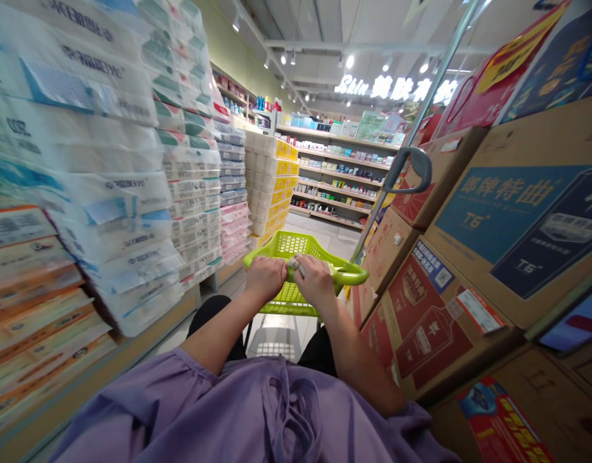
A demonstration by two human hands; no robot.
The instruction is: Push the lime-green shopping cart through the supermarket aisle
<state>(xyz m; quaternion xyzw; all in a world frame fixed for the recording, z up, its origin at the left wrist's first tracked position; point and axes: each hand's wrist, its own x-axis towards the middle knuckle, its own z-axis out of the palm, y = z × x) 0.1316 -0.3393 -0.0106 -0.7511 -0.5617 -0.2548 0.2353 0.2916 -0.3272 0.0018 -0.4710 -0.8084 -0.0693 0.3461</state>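
A lime-green shopping cart (349,277) with a perforated plastic basket stands in front of me. Its handlebar runs under both my hands. My left hand (267,278) is wrapped around the bar left of its middle. Close beside it, my right hand (315,280) is closed on the bar too, with the two hands almost touching. A small pale, crumpled-looking thing (299,265) shows at the right hand's fingers; I cannot make out what it is. Through the grid of the basket the floor is visible.
Tall stacks of wrapped tissue packs (126,186) line the left side. Cardboard cartons (469,276) are piled on the right, near a metal pole with a grey loop handle (428,168). Shelves of small boxed goods (344,168) stand ahead, beyond the tiled aisle (331,241).
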